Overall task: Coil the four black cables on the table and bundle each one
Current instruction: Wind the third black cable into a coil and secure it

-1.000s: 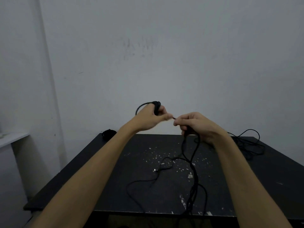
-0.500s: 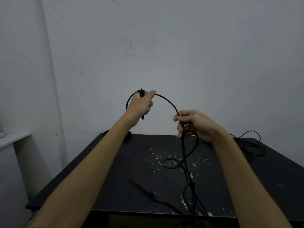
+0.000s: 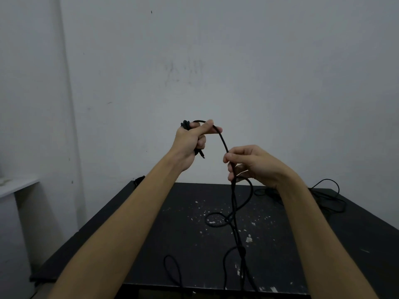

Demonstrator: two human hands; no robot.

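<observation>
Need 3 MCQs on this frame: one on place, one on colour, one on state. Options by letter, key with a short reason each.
1. Where does the loose tangle of cable lie?
A. far right of the table
B. on the white shelf
C. in the person's lap

2. What colour is the table top?
A. white
B. black with pale flecks
C. red

3. What is the left hand doing?
A. resting flat on the table
B. hanging idle
C. gripping a small coil of the held cable

Key: 1 A, the tangle sits by the far right edge, behind the right forearm. 2 B, a dark surface spotted with light chips. 3 C, fingers curl round the loops while the right hand pinches the strand running down to the table.
</observation>
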